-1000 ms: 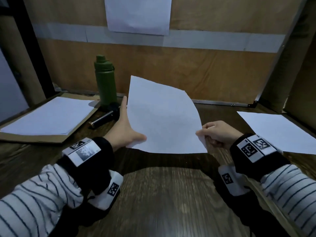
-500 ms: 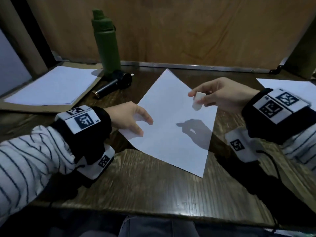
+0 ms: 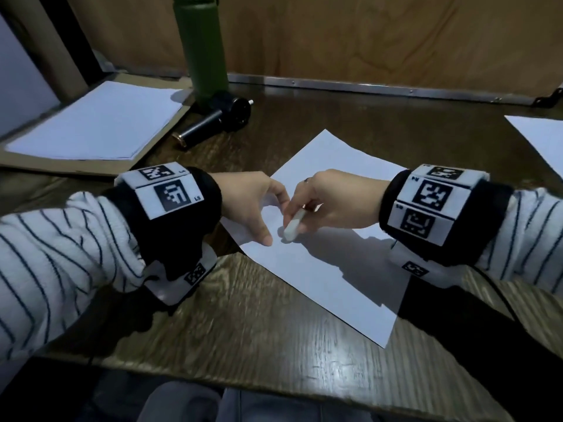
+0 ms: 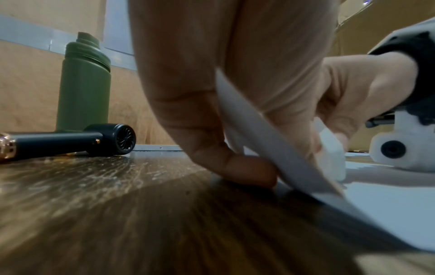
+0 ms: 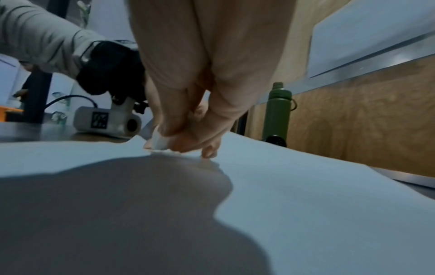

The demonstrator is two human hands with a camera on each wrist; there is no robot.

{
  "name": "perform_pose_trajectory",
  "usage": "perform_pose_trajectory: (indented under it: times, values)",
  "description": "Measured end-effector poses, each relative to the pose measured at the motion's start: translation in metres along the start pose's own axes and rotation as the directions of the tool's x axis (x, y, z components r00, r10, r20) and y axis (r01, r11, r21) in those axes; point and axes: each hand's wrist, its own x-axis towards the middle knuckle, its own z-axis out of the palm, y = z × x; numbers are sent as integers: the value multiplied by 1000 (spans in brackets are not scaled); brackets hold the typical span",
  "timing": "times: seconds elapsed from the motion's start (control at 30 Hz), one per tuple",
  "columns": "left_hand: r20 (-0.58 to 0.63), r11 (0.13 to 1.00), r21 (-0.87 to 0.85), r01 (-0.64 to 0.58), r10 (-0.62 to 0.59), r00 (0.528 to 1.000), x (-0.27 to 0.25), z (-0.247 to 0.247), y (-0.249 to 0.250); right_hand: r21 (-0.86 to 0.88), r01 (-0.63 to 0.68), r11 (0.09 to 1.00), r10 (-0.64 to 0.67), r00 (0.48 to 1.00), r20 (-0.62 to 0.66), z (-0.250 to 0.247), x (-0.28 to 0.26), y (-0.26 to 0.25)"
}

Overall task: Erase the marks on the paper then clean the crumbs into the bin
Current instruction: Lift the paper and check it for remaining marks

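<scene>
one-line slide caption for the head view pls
Right hand rubs eraser on paper as left hand pins it.

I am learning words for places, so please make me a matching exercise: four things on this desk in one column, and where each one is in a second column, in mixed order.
Things:
1. eraser
2. green bottle
3. black blower
4. paper stack

Places:
a. standing at the back wall
b. on cardboard at the far left
c. pinched in the right hand, tip on the sheet
d. lying in front of the bottle

Pairs: 1-c, 2-a, 3-d, 4-b
</scene>
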Motion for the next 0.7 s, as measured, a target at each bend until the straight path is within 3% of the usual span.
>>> perform_pose_trajectory:
  times: [0.13,0.3,0.4,0.57,0.7]
  values:
    - [13,999,-10,-44,44,999,1,0,-2,-62,144,988,-144,990,10,6,4,-6]
    - [10,999,49,-10,9,1000,5,2,-2,-131,256,958,-232,957,172,4,-8,-2]
    - [13,998,56,-8,7,1000,5,3,-1,-174,241,955,-195,949,247,-2,-9,-2]
    - [9,998,66,-24,23,1000,7,3,-1,-123,240,963,-229,968,99,6,-7,-10]
    - [17,997,77,-7,6,1000,7,4,0,-106,133,985,-105,966,238,4,-24,-3]
